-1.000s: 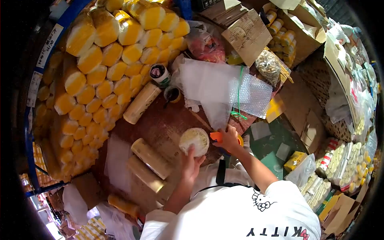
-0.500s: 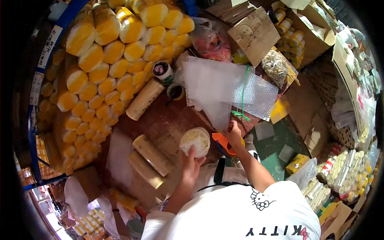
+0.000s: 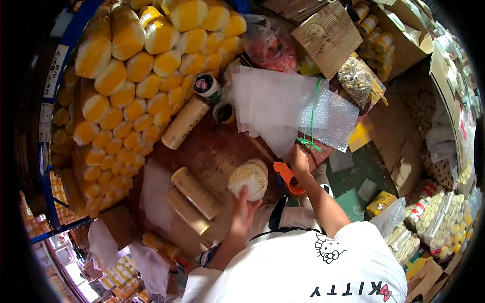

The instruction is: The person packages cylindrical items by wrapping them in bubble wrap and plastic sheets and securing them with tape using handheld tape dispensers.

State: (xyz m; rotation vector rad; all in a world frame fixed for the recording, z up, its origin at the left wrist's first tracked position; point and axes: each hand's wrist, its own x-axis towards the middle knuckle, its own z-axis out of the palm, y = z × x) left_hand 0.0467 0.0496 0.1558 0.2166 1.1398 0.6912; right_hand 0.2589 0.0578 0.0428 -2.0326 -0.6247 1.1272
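Note:
My left hand (image 3: 244, 206) grips a round bundle (image 3: 248, 182) with a pale yellow, speckled end, partly covered in whitish clear plastic; its thumb lies on the near side. My right hand (image 3: 299, 162) is closed at the lower corner of a stack of translucent plastic sheets (image 3: 268, 103), with the fingertips partly hidden. Just below that hand lies an orange tape dispenser (image 3: 286, 174), which it does not appear to hold. Two brown wrapped cylinders (image 3: 195, 193) rest side by side on the table, left of the bundle.
Many yellow-wrapped rolls (image 3: 134, 108) are piled at the left. Behind the table's middle stand another brown cylinder (image 3: 186, 122), an open can (image 3: 207, 87) and a dark cup (image 3: 224, 113). Bubble wrap (image 3: 328, 118) with green string, and cardboard (image 3: 327, 38), lie at the right.
My right hand has moved slightly up, away from the tape dispenser, along the sheets' corner. My left hand still holds the bundle, slightly turned. The whole view has shifted a little.

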